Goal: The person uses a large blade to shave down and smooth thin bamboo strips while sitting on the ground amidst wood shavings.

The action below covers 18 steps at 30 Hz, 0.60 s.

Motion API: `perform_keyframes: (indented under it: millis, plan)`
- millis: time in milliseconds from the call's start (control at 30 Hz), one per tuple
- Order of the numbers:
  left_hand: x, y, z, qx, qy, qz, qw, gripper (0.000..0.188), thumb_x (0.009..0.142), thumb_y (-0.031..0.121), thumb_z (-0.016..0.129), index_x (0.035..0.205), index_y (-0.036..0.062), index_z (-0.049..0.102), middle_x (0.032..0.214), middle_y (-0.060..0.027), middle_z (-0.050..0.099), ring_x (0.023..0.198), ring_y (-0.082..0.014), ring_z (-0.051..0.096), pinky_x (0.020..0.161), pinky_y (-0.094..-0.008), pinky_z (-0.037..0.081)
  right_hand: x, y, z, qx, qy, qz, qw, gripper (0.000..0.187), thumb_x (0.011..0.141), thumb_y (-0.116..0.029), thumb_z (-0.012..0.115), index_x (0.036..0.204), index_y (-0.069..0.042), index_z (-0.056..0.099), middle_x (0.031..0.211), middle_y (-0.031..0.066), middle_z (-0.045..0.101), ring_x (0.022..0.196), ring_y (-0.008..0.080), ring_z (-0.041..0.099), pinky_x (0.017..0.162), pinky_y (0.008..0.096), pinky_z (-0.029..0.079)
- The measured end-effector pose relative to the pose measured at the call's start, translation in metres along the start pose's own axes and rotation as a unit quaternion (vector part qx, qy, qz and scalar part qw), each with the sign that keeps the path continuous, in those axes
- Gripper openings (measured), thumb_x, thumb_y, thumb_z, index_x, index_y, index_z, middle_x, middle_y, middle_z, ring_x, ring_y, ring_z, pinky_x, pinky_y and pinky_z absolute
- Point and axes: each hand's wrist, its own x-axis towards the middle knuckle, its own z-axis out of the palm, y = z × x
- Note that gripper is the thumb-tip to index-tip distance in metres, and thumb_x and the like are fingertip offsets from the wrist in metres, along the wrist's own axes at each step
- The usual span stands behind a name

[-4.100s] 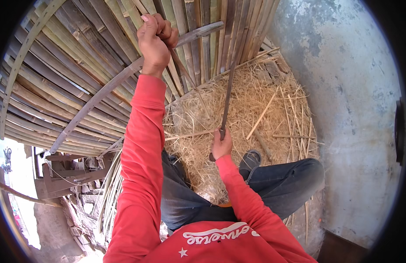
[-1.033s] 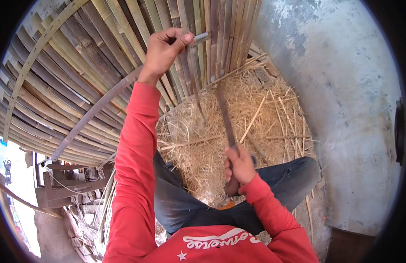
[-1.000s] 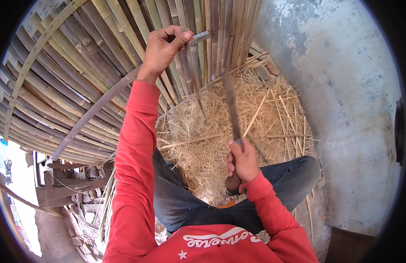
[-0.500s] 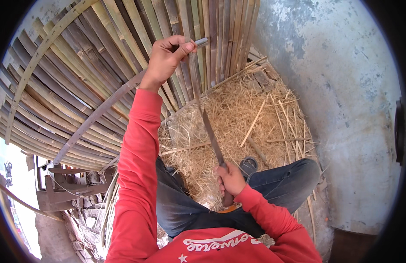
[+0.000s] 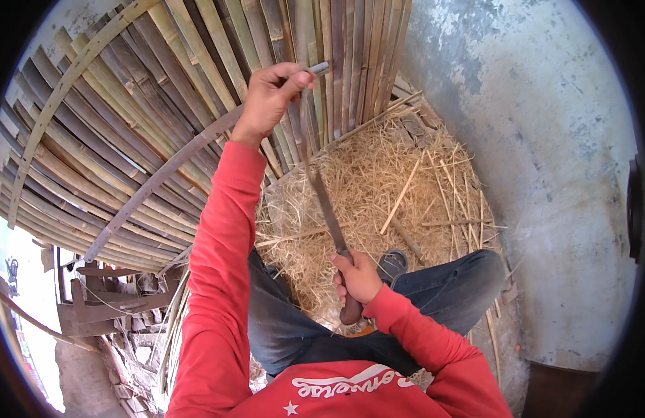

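My left hand (image 5: 275,97) is closed high up, thumb and fingers pinched on a long, narrow bamboo strip (image 5: 303,143) that looks smeared by motion. Just past its fingertips sticks out the grey end of a cross pole (image 5: 321,67); whether the fingers also touch that pole I cannot tell. Closed round the handle of a long, dark-bladed knife, my right hand (image 5: 360,279) sits low, above my lap. The knife (image 5: 328,212) points up and away, its blade tip at the lower part of the strip. The rounded wooden handle end shows below my fist.
Bamboo slats (image 5: 127,90) stand in a large curved panel at the left and far side, crossed by bent strips. Shavings (image 5: 364,181) and loose sticks (image 5: 402,191) cover the floor before my legs. A worn pale-blue wall (image 5: 545,139) rises at the right.
My left hand has shifted slightly right and down. My right hand with the knife has moved a little left and toward me; the strip's lower part has swung left.
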Motion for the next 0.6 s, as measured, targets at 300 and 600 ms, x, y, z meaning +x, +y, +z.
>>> perform_keyframes:
  millis: [300, 600]
  plan:
    - [-0.004, 0.0, -0.014, 0.035, 0.03, 0.028, 0.999, 0.021, 0.102, 0.028, 0.067, 0.094, 0.0084, 0.069, 0.096, -0.001, 0.071, 0.079, -0.0074, 0.053, 0.076, -0.0239, 0.043, -0.028, -0.097, 0.006, 0.082, 0.064, -0.336, 0.936, 0.016, 0.106, -0.02, 0.056, 0.112, -0.005, 0.053, 0.067, 0.002, 0.052, 0.041, 0.008, 0.047, 0.037, 0.0254, 0.039]
    - [-0.005, -0.014, 0.032, -0.311, 0.165, 0.013, 0.936, 0.021, 0.106, 0.023, 0.056, 0.094, 0.0051, 0.058, 0.075, -0.0005, 0.045, 0.072, -0.0134, 0.04, 0.07, -0.0295, 0.033, -0.039, -0.105, 0.023, 0.093, 0.053, -0.354, 0.929, 0.016, 0.106, -0.019, 0.057, 0.115, -0.005, 0.054, 0.065, 0.0008, 0.052, 0.044, 0.0069, 0.048, 0.039, 0.024, 0.039]
